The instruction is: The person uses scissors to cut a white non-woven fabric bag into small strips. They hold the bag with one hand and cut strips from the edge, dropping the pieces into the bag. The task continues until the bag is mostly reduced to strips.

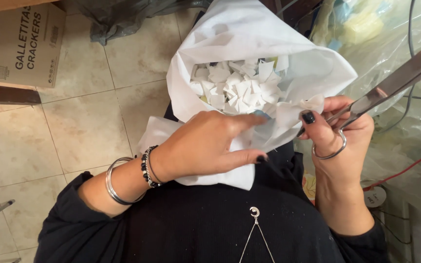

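A white bag [249, 39] of thin fabric lies open on my lap, filled with several small white cut scraps [237, 87]. My left hand [205, 146], with bracelets on the wrist, grips the bag's near edge and folded cloth. My right hand [337, 141] has fingers through the ring handles of long metal scissors [395, 83] that point up and to the right. Its thumb also pinches a small white scrap [313, 103] at the bag's rim.
A tiled floor [88, 102] lies to the left, with a cardboard box [25, 44] at the upper left. Clear plastic sheeting [405, 146] and red and grey cables crowd the right side. A dark bag [123, 14] lies beyond the white one.
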